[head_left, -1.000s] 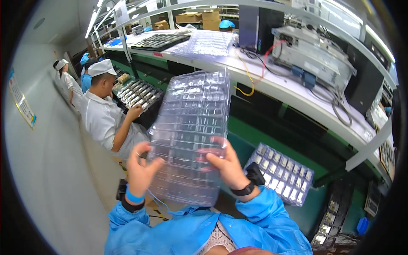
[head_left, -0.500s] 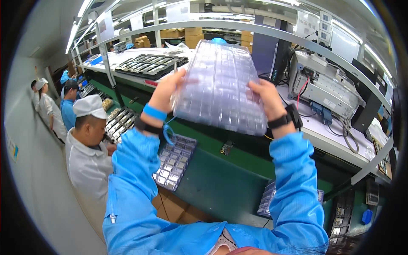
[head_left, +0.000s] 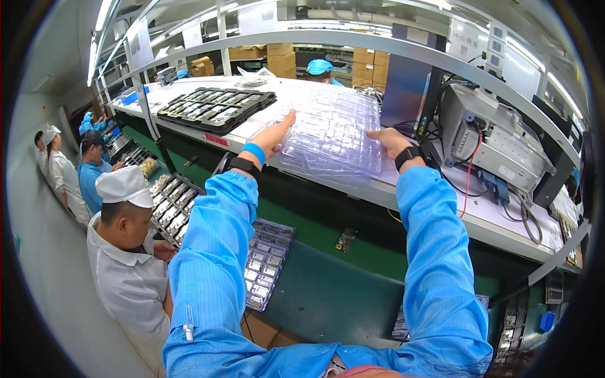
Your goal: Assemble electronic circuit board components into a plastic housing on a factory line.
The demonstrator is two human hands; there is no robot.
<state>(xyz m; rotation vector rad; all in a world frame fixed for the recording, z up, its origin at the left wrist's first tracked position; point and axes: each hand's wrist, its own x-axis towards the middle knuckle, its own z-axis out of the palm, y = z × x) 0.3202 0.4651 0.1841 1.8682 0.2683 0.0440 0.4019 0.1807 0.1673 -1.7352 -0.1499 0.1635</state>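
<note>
A stack of clear plastic blister trays point(head_left: 331, 135) lies low over the white upper shelf point(head_left: 441, 201), held at both near corners. My left hand point(head_left: 274, 135) grips its left edge, arm stretched out in a blue sleeve with a blue wristband and a black watch. My right hand point(head_left: 389, 142) grips the right edge, a black watch on that wrist. Whether the stack rests fully on the shelf cannot be told.
A black tray of parts point(head_left: 214, 108) lies further left on the shelf. Grey equipment with cables point(head_left: 488, 142) stands to the right. Clear trays of parts point(head_left: 265, 261) run along the green conveyor below. A person in a white cap point(head_left: 126, 239) sits at my left; others work beyond.
My hands carried the clear tray stack from in front of my chest up and forward, and lowered it flat onto the upper shelf. My arms are now fully stretched out.
</note>
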